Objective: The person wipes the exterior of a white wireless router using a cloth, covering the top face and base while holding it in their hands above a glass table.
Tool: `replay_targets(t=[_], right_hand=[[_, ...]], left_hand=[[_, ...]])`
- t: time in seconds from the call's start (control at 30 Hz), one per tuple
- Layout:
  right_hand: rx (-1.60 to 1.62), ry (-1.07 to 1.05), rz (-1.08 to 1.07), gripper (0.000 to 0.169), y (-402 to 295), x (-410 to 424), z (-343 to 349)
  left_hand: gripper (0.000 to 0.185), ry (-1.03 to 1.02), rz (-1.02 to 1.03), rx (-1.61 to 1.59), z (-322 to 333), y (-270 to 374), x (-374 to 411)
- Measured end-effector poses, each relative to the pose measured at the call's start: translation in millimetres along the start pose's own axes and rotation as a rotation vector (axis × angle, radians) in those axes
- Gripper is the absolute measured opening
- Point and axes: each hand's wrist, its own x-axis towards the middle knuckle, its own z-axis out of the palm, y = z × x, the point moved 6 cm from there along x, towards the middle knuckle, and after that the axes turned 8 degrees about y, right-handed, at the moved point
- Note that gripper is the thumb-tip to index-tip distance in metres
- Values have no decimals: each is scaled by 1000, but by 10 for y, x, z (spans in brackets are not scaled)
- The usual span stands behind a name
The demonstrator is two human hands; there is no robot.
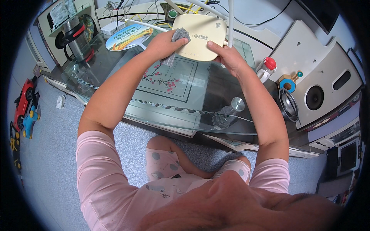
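Observation:
Above the glass shelf [162, 89] I see a cream-coloured wireless router [202, 31] with several white antennas, raised and tilted towards me. My right hand [227, 55] grips its right edge, thumb on the top face. A grey cloth [181, 34] is bunched in my left hand [164, 43], pressed against the router's left side. One end of the cloth hangs below that hand. The fingers beneath the router are hidden.
A printed hand fan [128, 37] and a white box [112, 28] lie left of the router, near tangled cables [115, 8]. A steel vacuum flask [76, 37] stands farther left. At right are a red-capped bottle [266, 68], metal bowls [287, 104] and a speaker [314, 97].

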Motion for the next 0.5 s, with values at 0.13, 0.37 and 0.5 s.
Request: replay_targets(t=[0.13,0.37,0.5], right_hand=[[-8,-16,11,71,29,27,-11],[6,-9,25,68,59,7,-38],[18,0,37,64,19,-35,-39]], left_hand=[[66,-4,-5,11,7,-18,8],[69,-12,-2,20,41,-41,3],[73,-28,9,74,34,-27,5]])
